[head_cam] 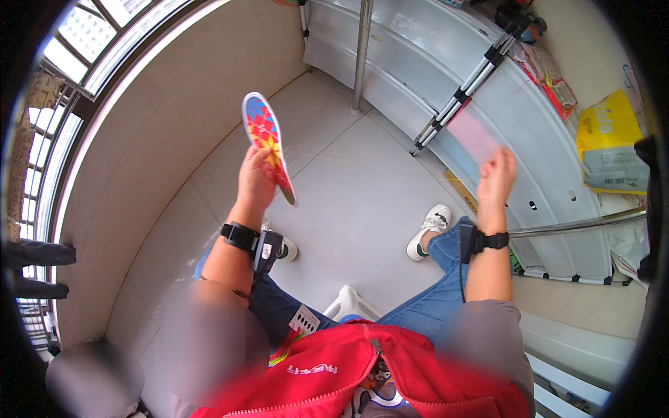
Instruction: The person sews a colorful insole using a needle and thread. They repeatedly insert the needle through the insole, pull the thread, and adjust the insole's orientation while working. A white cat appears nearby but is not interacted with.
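My left hand (256,177) grips an insole (264,125) by its middle, thumb on the patterned face. The insole is stitched or printed in red, yellow and blue, with a white rim, and stands nearly upright in view. My right hand (496,175) is raised far off to the right with its fingers curled together. It is blurred, and whether it pinches something thin cannot be told. Across my lap lies a bundle of coloured threads (285,347), with a white card (304,320) bearing dark oval marks beside it.
A white plastic stool (350,303) shows between my knees. To the right are a white panelled shelf unit (533,157), a folded tripod (460,96), a yellow and grey bag (611,141) and a metal rail (575,222). A metal post (361,57) rises ahead; a window (78,42) lies left.
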Available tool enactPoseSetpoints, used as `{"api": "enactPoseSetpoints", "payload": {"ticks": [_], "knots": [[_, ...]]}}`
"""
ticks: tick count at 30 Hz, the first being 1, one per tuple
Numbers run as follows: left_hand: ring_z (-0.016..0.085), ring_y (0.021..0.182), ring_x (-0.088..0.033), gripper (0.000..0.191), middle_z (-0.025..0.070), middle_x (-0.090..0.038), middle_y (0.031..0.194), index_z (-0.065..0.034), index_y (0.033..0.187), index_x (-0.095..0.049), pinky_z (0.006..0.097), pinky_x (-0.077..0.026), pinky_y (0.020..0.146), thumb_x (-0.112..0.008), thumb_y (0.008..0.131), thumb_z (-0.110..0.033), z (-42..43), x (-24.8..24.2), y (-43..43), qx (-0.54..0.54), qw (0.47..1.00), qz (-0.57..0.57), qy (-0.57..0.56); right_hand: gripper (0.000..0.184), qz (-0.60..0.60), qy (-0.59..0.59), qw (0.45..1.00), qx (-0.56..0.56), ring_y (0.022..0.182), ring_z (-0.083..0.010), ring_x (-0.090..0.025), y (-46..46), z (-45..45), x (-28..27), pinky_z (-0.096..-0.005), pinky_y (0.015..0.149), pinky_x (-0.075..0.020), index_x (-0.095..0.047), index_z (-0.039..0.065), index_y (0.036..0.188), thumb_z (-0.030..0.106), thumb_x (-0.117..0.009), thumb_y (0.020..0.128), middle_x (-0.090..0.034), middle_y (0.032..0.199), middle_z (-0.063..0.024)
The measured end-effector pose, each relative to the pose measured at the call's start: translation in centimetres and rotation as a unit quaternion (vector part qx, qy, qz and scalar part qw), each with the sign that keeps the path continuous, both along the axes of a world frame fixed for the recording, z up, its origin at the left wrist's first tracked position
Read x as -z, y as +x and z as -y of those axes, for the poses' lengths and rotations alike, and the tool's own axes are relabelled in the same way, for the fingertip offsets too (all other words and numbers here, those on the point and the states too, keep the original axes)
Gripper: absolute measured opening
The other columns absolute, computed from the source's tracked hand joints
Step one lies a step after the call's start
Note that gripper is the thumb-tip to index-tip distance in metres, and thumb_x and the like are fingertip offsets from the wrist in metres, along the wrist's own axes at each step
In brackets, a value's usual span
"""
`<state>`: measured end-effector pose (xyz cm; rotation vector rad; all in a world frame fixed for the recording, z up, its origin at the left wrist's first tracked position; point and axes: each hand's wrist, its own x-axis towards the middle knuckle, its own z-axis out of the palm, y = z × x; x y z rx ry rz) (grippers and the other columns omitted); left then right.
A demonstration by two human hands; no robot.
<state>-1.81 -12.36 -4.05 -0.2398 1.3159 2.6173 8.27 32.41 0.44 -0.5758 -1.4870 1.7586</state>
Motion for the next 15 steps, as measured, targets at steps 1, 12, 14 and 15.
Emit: {"api": "enactPoseSetpoints", "payload": {"ticks": [1,12,14,15], "knots": [[0.014,0.06,-0.046,0.021,0.003,-0.052,0.078,-0.0053,0.106,-0.053,0.0289,-0.043,0.058,-0.049,0.086,-0.012,-2.1,-0.3,0.7,0.025,0.995,0.042,0.09,0.016,-0.009,0.009,0.997,-0.075,0.066,-0.0084,-0.048,-0.2,2.5,-0.4,-0.0236,0.055,-0.041,-0.057,0.006,0.102,0.017,-0.06,0.09,-0.054,0.081,-0.0009],[0.012,0.056,-0.039,0.036,0.0072,-0.048,0.077,0.0004,0.101,-0.052,0.0241,-0.034,0.045,-0.038,0.092,-0.031,-10.9,-5.9,4.4,0.386,0.851,0.13,0.332,0.007,-0.046,0.283,0.895,-0.341,0.068,-0.0152,-0.063,-0.6,18.4,-4.8,-0.0272,0.061,-0.0516,-0.064,-0.002,0.091,-0.002,-0.06,0.084,-0.059,0.085,-0.0082],[0.013,0.053,-0.04,0.037,0.007,-0.049,0.075,-0.0002,0.087,-0.052,0.0243,-0.035,0.044,-0.036,0.094,-0.033,-11.1,-6.1,4.5,0.396,0.844,0.133,0.337,0.009,-0.037,0.318,0.887,-0.332,0.068,-0.0159,-0.064,-0.8,18.6,-4.9,-0.0264,0.062,-0.0517,-0.065,-0.002,0.091,-0.002,-0.061,0.084,-0.059,0.085,-0.0088],[0.013,0.053,-0.04,0.037,0.0071,-0.049,0.075,0.0002,0.088,-0.052,0.0242,-0.035,0.044,-0.036,0.094,-0.033,-11.1,-6.1,4.4,0.397,0.844,0.133,0.335,0.009,-0.029,0.327,0.886,-0.327,0.068,-0.0163,-0.064,-0.9,18.6,-4.9,-0.026,0.062,-0.0517,-0.065,-0.002,0.091,-0.002,-0.061,0.083,-0.059,0.084,-0.0091]]}}
